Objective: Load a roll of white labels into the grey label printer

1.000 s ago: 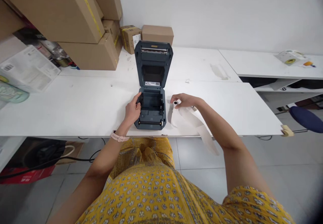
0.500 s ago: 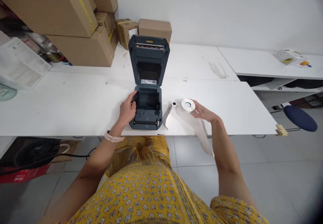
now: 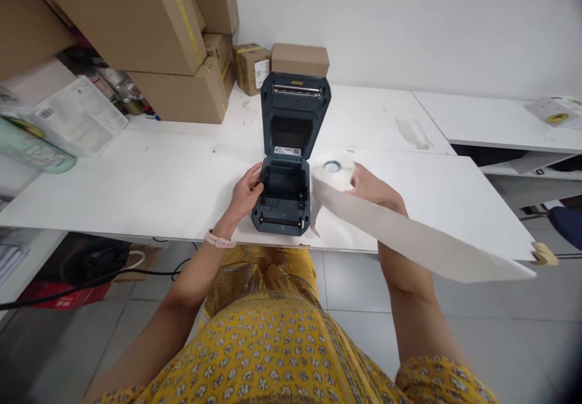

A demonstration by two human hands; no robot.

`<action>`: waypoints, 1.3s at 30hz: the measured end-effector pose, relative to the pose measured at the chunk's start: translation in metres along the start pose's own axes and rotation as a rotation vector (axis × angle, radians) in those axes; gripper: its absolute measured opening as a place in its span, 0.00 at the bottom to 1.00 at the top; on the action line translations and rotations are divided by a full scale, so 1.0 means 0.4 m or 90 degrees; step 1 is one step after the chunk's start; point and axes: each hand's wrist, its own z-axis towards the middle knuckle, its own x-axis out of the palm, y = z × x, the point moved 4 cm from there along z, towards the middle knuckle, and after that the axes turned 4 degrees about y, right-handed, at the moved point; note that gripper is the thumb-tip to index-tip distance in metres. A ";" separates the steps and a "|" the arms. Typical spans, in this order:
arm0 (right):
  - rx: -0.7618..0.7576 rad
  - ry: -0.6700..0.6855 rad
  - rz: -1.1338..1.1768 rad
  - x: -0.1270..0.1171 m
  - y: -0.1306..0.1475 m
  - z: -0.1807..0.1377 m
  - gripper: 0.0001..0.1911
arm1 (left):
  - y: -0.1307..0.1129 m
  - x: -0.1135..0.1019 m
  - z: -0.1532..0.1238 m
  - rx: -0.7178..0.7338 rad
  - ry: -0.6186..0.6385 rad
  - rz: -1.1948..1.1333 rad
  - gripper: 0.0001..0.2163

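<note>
We have the printer [image 3: 291,160] lid-up on the desk [image 3: 191,185]. Our left hand [image 3: 245,193] is at its left edge, fingers part-curled; can't tell if it grips. Our right hand [image 3: 373,187] holds the blurred paper roll [image 3: 326,179], just right of the printer. Loose strip [image 3: 418,237] crosses our right forearm, past the desk edge. 2 small boxes [image 3: 300,58] behind the lid, stacked cartons [image 3: 179,97] back left, bottle [image 3: 39,148] farther left.
</note>
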 end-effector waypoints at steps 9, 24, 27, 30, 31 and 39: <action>-0.049 0.163 -0.575 0.175 0.098 0.257 0.33 | 0.014 -0.010 -0.001 -0.006 -0.013 0.104 0.31; 0.027 0.159 -0.600 0.249 0.019 0.287 0.41 | -0.006 -0.006 -0.015 -0.007 -0.029 0.194 0.30; -0.056 0.038 -0.568 0.249 0.052 0.227 0.34 | -0.004 -0.005 -0.016 -0.001 -0.032 0.189 0.30; -0.145 -0.031 -0.488 0.266 0.093 0.128 0.24 | 0.002 -0.003 -0.017 0.009 -0.036 0.170 0.29; -0.168 -0.025 -0.465 0.278 0.102 0.093 0.23 | 0.003 -0.002 -0.017 0.014 -0.038 0.163 0.29; -0.160 0.026 -0.440 0.391 0.071 -0.035 0.27 | -0.001 0.000 -0.017 0.015 -0.048 0.142 0.28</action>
